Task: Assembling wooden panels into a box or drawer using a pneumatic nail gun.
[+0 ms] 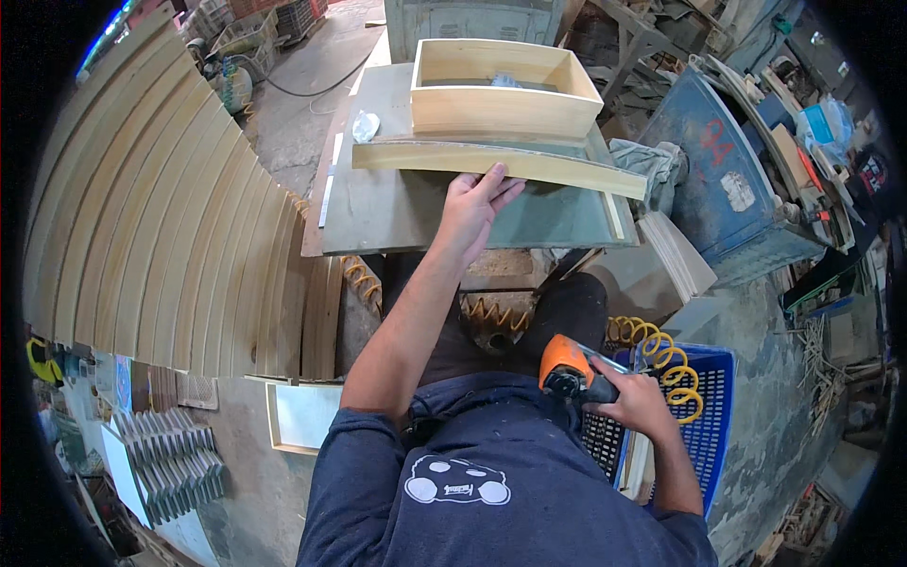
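My left hand (pixel 477 210) is closed on the near edge of a long pale wooden board (pixel 557 170), gripping it around its middle. The board stands on its edge, slightly slanted, over the worktable (pixel 378 213). Just behind it sits an open rectangular wooden box frame (pixel 501 111), with a small crumpled clear plastic piece (pixel 505 80) showing inside. Low at my right side, next to my thigh, my right hand (pixel 638 402) is wrapped round the handle of an orange and black air nail gun (pixel 567 364). The tool is apart from the board and the box.
A tall stack of wooden boards (pixel 161 217) rises at my left. A yellow coiled air hose (pixel 680 378) hangs by a blue plastic crate (pixel 723 397) at my right. A blue metal cabinet (pixel 709 170) stands beyond the table's right side. A white-bottomed tray (pixel 302 416) lies at lower left.
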Tool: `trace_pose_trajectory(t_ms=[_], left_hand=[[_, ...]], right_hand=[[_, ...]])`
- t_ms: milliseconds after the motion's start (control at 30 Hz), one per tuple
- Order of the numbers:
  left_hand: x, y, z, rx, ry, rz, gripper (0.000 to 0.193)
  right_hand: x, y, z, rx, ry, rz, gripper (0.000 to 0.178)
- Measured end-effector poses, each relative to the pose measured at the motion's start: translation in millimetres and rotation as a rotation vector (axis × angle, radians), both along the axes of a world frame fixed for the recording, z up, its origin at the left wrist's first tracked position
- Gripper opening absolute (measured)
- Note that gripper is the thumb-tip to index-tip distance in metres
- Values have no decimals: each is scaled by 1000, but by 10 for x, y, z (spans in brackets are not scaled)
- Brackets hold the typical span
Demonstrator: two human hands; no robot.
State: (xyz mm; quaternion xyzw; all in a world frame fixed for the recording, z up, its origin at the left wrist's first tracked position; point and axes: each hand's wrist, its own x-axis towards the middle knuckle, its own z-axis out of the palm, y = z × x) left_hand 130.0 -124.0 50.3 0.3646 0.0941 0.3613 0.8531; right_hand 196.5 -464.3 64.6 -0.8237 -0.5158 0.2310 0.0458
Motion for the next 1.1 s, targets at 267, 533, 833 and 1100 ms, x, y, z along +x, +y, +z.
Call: trace_pose_trajectory(t_ms=[267, 533, 833, 1100], left_hand=[[-61, -26, -41, 6, 21, 26, 24], [-220, -187, -179, -17, 49, 74, 26], [-710, -450, -1143, -286, 179, 127, 19], [-469, -733, -1038, -304, 367, -78, 39]], right_hand=[[-26, -6, -158, 1, 72, 10, 78], [35, -129, -198, 34, 151, -38, 76], [514, 75, 646, 98, 395, 2, 46], [1086, 1085, 1014, -67, 690, 20, 41]])
